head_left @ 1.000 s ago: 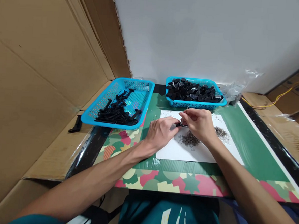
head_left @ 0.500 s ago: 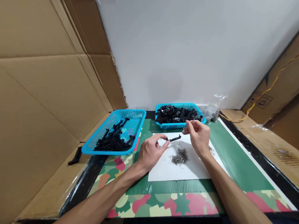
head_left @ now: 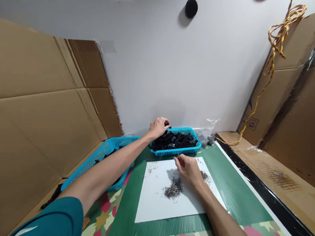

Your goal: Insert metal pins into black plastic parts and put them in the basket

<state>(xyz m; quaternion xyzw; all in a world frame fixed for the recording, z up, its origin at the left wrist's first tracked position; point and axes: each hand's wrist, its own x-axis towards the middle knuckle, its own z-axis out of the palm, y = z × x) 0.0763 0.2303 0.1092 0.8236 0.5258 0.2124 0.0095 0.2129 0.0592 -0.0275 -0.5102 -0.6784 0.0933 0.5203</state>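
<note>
While the left hand point(head_left: 158, 127) curls its grip over the back corner of a perforated blue plastic basket point(head_left: 162, 154), a black piece shows at its fingertips; whether they clamp it, I cannot tell. The right hand point(head_left: 188, 167) has its thumb and forefinger drawn together above smooth white paper point(head_left: 152, 203), anything between them too small to tell. Below lies a tangled heap of fine metallic bits point(head_left: 173, 188). Glossy black chunks point(head_left: 177, 140) fill the basket on the green surface point(head_left: 245, 194).
</note>
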